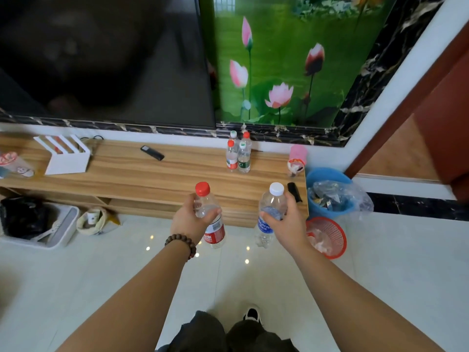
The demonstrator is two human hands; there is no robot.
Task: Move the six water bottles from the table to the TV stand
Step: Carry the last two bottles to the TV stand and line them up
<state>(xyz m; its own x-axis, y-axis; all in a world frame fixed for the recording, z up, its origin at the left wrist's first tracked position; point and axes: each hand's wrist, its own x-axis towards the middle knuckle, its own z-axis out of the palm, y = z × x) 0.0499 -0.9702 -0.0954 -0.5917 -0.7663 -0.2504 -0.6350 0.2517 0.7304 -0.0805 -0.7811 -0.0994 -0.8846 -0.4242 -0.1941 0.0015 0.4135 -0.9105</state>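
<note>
1. Here, the left hand (pixel 189 219) has its grip wrapped round the shoulder of a clear plastic water bottle with a red cap and red label (pixel 210 219); the right hand (pixel 284 222) has its grip wrapped round a clear plastic water bottle with a white cap and blue label (pixel 269 214). Both bottles hang in the air over the pale tiled floor (pixel 380 262), just short of the front edge of the long wood-grain TV stand (pixel 127 174).
2. Orientation: each held bottle has its long axis near vertical, cap up and base down; the red-capped one leans slightly, base toward the right.
3. Four clear plastic bottles, two red-capped and two white-capped (pixel 238 154), stand upright in a tight cluster near the back edge of the stand, toward its right end.
4. Risk, judged: setting the new bottles too close to that cluster could knock its members over, as they stand touching or nearly so.
5. Risk, judged: the high grip leaves each base free to swing, so a base may catch the stand's front edge.
6. Risk, judged: the right-hand bottle is near the stand's right end, where a small black object (pixel 294 191) lies at the front corner and a blue plastic waste bin (pixel 330 194) waits below.
</note>
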